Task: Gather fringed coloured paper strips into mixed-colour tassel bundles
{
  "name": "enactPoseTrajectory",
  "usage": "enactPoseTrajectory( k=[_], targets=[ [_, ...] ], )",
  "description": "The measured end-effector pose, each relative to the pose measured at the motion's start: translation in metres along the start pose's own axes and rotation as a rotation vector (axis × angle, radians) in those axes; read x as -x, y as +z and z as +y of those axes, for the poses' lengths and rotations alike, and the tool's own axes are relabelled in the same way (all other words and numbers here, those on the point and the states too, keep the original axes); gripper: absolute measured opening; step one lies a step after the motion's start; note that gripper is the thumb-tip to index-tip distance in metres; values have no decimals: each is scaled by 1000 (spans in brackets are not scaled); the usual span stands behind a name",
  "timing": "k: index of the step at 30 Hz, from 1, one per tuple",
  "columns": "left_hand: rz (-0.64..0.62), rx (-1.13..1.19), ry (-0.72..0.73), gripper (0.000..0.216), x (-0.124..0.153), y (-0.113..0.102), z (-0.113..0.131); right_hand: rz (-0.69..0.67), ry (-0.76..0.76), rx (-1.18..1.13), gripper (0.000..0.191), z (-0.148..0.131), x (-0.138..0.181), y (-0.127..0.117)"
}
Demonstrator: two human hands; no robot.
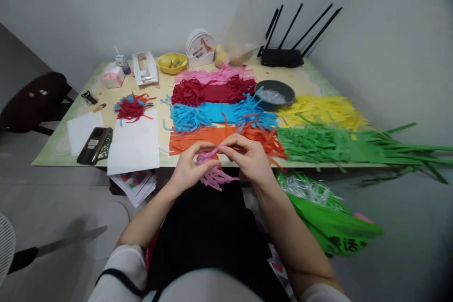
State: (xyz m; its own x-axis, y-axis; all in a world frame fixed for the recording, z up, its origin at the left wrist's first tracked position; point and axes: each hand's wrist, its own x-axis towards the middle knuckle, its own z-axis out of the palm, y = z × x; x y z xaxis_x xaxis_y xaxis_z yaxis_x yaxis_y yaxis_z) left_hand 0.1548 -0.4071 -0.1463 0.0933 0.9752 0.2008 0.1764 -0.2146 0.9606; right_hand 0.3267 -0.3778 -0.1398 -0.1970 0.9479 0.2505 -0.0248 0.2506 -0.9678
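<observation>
A pink fringed paper tassel [215,177] is between my hands at the table's front edge, its strips hanging down. My left hand [193,165] is closed round its bunched part. With fingertips pinched, my right hand [249,155] grips the thin twisted pink end. Just beyond lie fringed paper stacks in rows: orange [187,139], blue [217,112], dark red [215,90] and pink [215,74]. Green fringed paper [318,141] and yellow fringed paper [322,108] spread to the right. A pile of red, blue and orange tassels [132,106] sits on the left over white paper [136,141].
A dark bowl [288,92] of clear strips stands near the yellow paper. At the back are a black router [282,57], a yellow fruit dish [172,67] and a white box [145,70]. A phone [92,146] lies front left. A green bag [318,217] hangs below the right edge.
</observation>
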Motion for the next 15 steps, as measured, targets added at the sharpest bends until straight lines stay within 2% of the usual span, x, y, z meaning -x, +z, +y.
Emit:
enactPoseTrajectory(
  k=[2, 5, 12, 15],
  targets=[
    [13, -17, 9, 21, -2, -3, 2, -36, -26, 37, 11, -4, -3, 1],
    [4, 80, -33, 21, -4, -8, 2, -48, -47, 52, 13, -7, -8, 7],
    [37, 258, -131, 32, 1, -12, -3, 23, -139, 86, 13, -5, -17, 26],
    [59, 221, -167, 32, 2, -31, -14, 69, -110, 13, 13, -3, -20, 36]
  ],
)
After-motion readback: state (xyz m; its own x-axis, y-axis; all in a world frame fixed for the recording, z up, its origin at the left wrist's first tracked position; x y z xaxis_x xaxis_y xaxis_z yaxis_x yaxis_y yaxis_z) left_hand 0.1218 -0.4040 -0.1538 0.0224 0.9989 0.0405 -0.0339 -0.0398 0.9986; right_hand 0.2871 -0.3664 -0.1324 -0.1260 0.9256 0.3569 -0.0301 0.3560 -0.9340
